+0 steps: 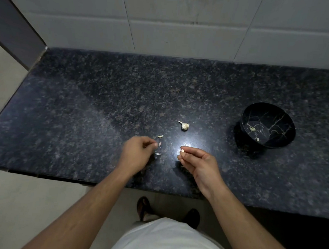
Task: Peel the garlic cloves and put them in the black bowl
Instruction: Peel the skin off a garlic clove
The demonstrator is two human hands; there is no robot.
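My right hand (199,164) pinches a pale garlic clove (182,150) between thumb and fingertips, low over the dark granite counter (82,118). My left hand (138,153) hovers to its left with fingers curled; whether it holds a scrap of skin is unclear. Beside its fingertips lie small bits of garlic skin (159,144). A piece of garlic bulb with a stem (184,125) lies a little further back. The black bowl (267,124) with gold veining stands to the right and holds two peeled cloves (252,129).
A tiled wall (186,24) runs along the back of the counter. The counter's front edge (58,176) is near my body, with the floor and my feet (144,208) below it. A dark panel (14,26) borders the counter's left end.
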